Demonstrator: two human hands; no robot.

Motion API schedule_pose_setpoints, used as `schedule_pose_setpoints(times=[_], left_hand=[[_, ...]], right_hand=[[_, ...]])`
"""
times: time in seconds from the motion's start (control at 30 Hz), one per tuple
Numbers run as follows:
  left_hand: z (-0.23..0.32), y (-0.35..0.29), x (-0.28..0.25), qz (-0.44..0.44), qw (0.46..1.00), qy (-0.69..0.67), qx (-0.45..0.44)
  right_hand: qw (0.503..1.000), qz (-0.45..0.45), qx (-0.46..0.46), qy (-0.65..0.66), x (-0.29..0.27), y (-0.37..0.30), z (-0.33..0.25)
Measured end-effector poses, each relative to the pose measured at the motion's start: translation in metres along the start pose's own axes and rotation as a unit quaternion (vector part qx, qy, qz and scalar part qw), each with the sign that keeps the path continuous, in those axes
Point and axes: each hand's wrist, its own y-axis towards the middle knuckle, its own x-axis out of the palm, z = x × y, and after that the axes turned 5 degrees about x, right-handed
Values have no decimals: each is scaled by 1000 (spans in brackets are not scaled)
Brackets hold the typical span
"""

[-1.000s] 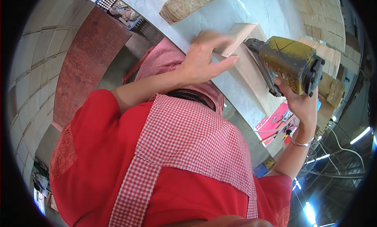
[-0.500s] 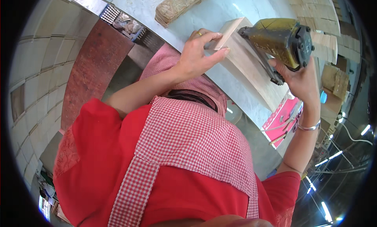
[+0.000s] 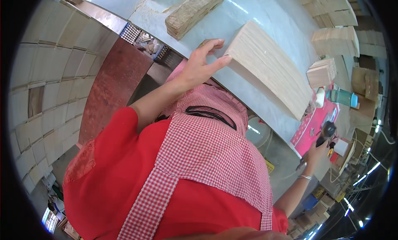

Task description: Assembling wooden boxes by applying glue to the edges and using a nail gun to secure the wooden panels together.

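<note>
A long pale wooden piece (image 3: 269, 65), with fine lines running along its top, lies on the bluish-white tabletop (image 3: 265, 9). My left hand (image 3: 201, 65) is at its near left end, fingers apart and holding nothing. The thumb tip is at the wood's corner; whether it touches is hard to tell. Far to the right, my right hand (image 3: 316, 153) is wrapped around the dark handle of a nail gun (image 3: 328, 130), seen small and partly hidden beside a pink mat (image 3: 304, 132).
A brown wrapped bundle (image 3: 192, 14) lies left of the wood. Stacks of thin wood pieces (image 3: 321, 73) stand at the right, near a teal bottle (image 3: 340, 97) and a white bottle (image 3: 319, 98). A red-brown board (image 3: 116, 78) and stacked wooden blocks (image 3: 45, 99) fill the left.
My right hand has carried the nail gun off the wood, rightward and down toward the pink mat. My left hand has loosened from the wood's end, its fingers now off the top.
</note>
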Motion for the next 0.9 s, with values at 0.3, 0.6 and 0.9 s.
schedule_pose_setpoints(times=[0.3,0.6,0.9], left_hand=[[4,-6,6,-33,998,4,-55],[16,-13,16,23,996,50,-73],[96,56,-8,85,984,155,25]], right_hand=[[980,-82,150,-104,81,-43,55],[930,-56,62,358,67,-39,-140],[878,-128,74,455,-4,20,-176]])
